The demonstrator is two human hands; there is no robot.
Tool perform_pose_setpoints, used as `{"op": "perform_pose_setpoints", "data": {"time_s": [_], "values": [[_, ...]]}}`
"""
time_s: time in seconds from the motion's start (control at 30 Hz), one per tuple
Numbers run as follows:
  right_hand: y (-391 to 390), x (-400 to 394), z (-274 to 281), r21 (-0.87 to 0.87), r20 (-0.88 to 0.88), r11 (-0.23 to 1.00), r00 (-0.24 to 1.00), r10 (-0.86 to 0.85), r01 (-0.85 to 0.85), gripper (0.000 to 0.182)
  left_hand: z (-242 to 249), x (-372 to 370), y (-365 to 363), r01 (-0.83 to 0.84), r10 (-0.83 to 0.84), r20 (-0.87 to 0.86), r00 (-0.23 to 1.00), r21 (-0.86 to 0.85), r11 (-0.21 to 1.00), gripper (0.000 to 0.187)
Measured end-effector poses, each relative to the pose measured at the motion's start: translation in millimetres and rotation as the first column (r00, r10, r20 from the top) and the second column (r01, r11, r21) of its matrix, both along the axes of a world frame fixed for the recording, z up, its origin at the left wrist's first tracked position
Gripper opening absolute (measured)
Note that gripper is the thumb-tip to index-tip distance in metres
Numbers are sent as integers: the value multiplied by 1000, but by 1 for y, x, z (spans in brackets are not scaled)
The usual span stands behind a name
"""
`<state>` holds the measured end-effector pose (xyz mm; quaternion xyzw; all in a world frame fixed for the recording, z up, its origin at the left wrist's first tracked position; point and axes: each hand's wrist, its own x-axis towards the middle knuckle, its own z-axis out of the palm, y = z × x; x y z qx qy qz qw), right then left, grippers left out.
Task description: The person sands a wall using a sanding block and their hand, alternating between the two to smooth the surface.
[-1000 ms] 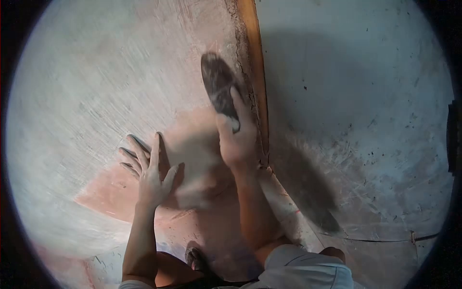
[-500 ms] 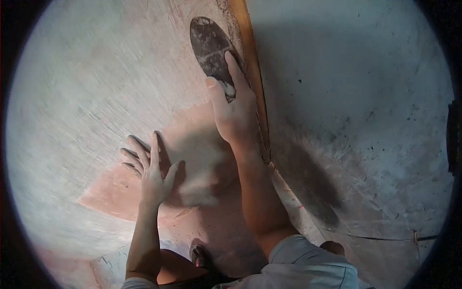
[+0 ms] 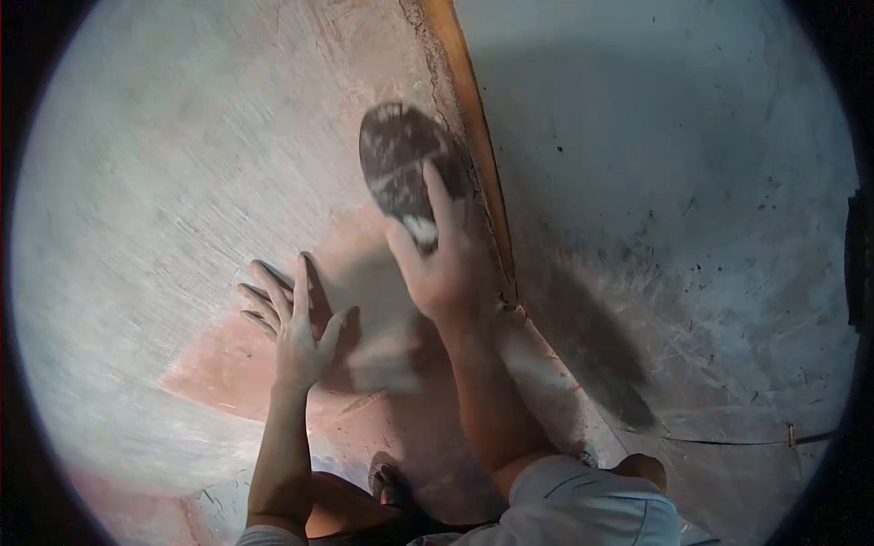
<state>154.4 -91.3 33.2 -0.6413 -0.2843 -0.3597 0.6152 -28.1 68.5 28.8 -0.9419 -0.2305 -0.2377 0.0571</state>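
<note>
In the head view my right hand [image 3: 446,268] grips the near end of a dark sole-shaped pad [image 3: 401,155]. The pad is long and rounded, with pale smears and a line across its top. It is against the pale, scratched wall surface [image 3: 209,164], just left of a wooden edge strip [image 3: 475,109]. My index finger lies along the pad and the thumb is on its left side; the other fingers are hidden. My left hand [image 3: 300,346] rests with fingers spread on the same surface, beside a reddish-brown patch [image 3: 218,369], holding nothing.
Right of the wooden strip is a grey, speckled surface [image 3: 655,136] with a dark shadow [image 3: 592,337] across it. A thin dark line with a small bracket-like piece [image 3: 791,434] runs at lower right. My foot [image 3: 387,478] shows at the bottom.
My right hand has drawn the pad down toward me along the wooden strip, and the pad is slightly blurred. The left hand keeps its spread pose, with a small shift in view.
</note>
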Motion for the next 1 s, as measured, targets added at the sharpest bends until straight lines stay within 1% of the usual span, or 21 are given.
{"op": "perform_pose_setpoints", "data": {"time_s": [0.03,0.1,0.13,0.2,0.23,0.27,0.3,0.33,0.37,0.4,0.47,0.5,0.57,0.6,0.7,0.77,0.8,0.83,0.9,0.93,1.0], "values": [[3,0,-10,5,1,1000,1000,-3,3,68,2,1,1,-8,8,-7,1000,-9,1000,98],[0,-5,-7,-13,-58,999,997,42,-43,71,5,-1,1,3,-3,-1,1000,-7,1000,98],[2,-4,-2,-26,-169,997,983,69,-74,72,3,-2,0,16,-16,0,1000,-10,1000,97],[-8,2,30,-18,-308,977,930,198,-214,72,2,-2,1,21,-21,-3,1000,-20,1000,98],[-10,3,39,86,-408,942,851,331,-325,71,1,-2,1,25,-25,3,1000,-21,999,98],[-8,2,32,83,-412,940,848,335,-331,71,0,-2,1,19,-19,1,1000,-25,1000,98],[-3,2,19,28,-305,974,926,222,-225,70,0,-1,1,6,-6,-7,1000,-14,1000,98],[2,1,5,-14,-184,994,977,104,-109,68,0,0,1,-8,8,-12,1000,-4,1000,98],[4,-5,-8,19,-146,994,984,105,-104,67,1,0,0,-10,9,-13,1000,-15,1000,98],[7,-6,-13,20,-145,994,984,106,-104,67,2,0,0,-10,10,-12,1000,-14,1000,98],[7,-8,-16,38,-57,999,998,14,-12,69,3,-1,-2,-13,12,-22,1000,-32,999,98],[4,-9,-16,30,-63,999,998,12,-10,69,2,-2,-3,-12,10,-28,1000,-40,999,98],[1,-7,-9,36,-179,994,978,110,-105,70,1,-2,1,15,-15,-8,1000,-30,999,97],[2,-6,-10,26,-181,994,977,109,-106,70,0,-3,3,-3,3,-33,999,2,1000,97],[3,-8,-16,-19,-178,995,979,97,-102,68,-3,1,2,-8,8,-14,1000,1,1000,97],[2,-6,-21,27,-69,997,994,79,-77,66,1,0,-1,-31,31,-25,999,-15,999,96],[1,-6,-17,9,-105,997,992,71,-71,65,2,1,0,-23,23,-30,999,-9,1000,95],[2,-1,-10,9,-93,997,993,72,-72,65,0,4,1,-14,14,-32,999,-7,1000,93],[-3,1,22,-4,-342,975,917,207,-221,65,-4,4,4,-8,7,-17,1000,-26,1000,92],[-15,-1,41,-77,-303,982,942,144,-174,66,-7,3,6,-16,16,-29,999,-8,1000,93],[-16,-2,29,-91,-297,981,945,137,-170,67,-5,5,8,-16,17,-29,999,18,1000,93]]}}
